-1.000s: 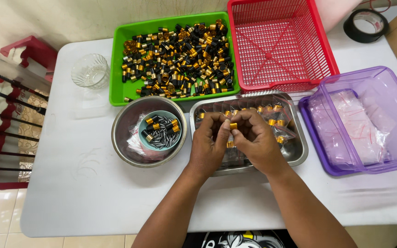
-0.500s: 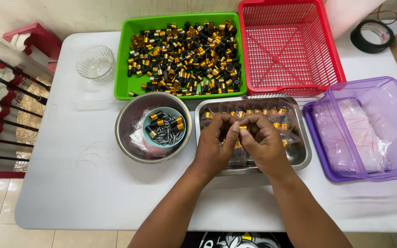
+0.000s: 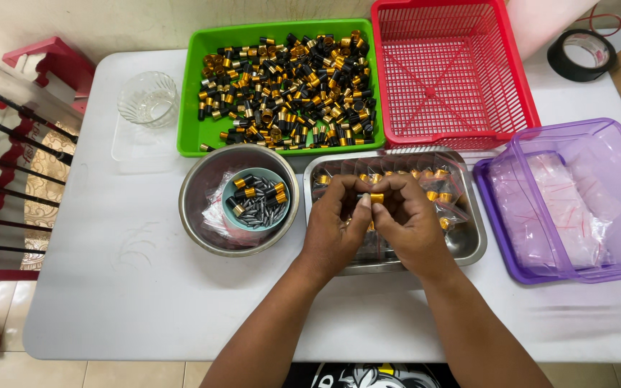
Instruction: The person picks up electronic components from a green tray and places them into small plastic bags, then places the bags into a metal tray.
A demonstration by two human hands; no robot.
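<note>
My left hand point(image 3: 336, 226) and my right hand point(image 3: 411, 223) meet over a rectangular steel tray point(image 3: 468, 244). Together their fingertips pinch one small gold and black cylinder piece point(image 3: 376, 198). Several more gold pieces and small clear bags lie in the tray, partly hidden under my hands. Left of the tray stands a round steel bowl point(image 3: 199, 215) holding a small teal bowl point(image 3: 256, 197) with gold-black pieces and grey metal bits. Behind both, a green tray point(image 3: 192, 129) is full of loose gold and black pieces.
A red mesh basket point(image 3: 454, 72) sits at the back right. A purple clear box point(image 3: 497, 215) with plastic bags stands at the right. A glass bowl point(image 3: 149, 100) sits at the back left, a black tape roll point(image 3: 580, 54) at the far right corner.
My hands stay together over the steel tray; the fingers have shifted slightly, and the gold piece now shows between the fingertips. The camera has drifted a little.
</note>
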